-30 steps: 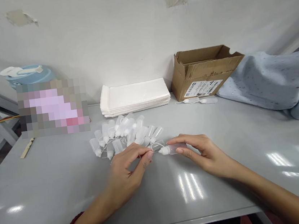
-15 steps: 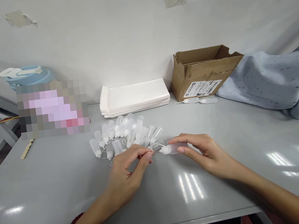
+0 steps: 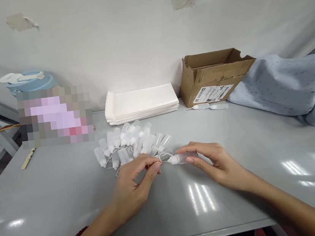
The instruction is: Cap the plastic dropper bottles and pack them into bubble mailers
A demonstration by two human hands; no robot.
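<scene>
My right hand (image 3: 211,161) grips a small translucent dropper bottle (image 3: 184,157) between thumb and fingers, its white nozzle pointing left. A thin white strap loops from the bottle's neck toward my left hand (image 3: 141,173). The thumb and index finger of that hand are pinched at the strap's end, in front of the nozzle tip; a thin line runs between fingertips and nozzle. What exactly the pinch holds is mostly hidden. Just behind my left hand lies a pile of similar bottles (image 3: 131,136) with white tips and straps.
A stack of white envelopes (image 3: 144,100) lies by the wall. Right of it stands an open cardboard box (image 3: 215,76), with two bottles (image 3: 219,107) at its foot. Grey-blue cloth (image 3: 282,83) is at the right. A light blue lidded container (image 3: 31,82) and a blurred-out item stand left.
The bottle in my right hand has shifted very slightly left. Otherwise both hands keep nearly the same pose.
</scene>
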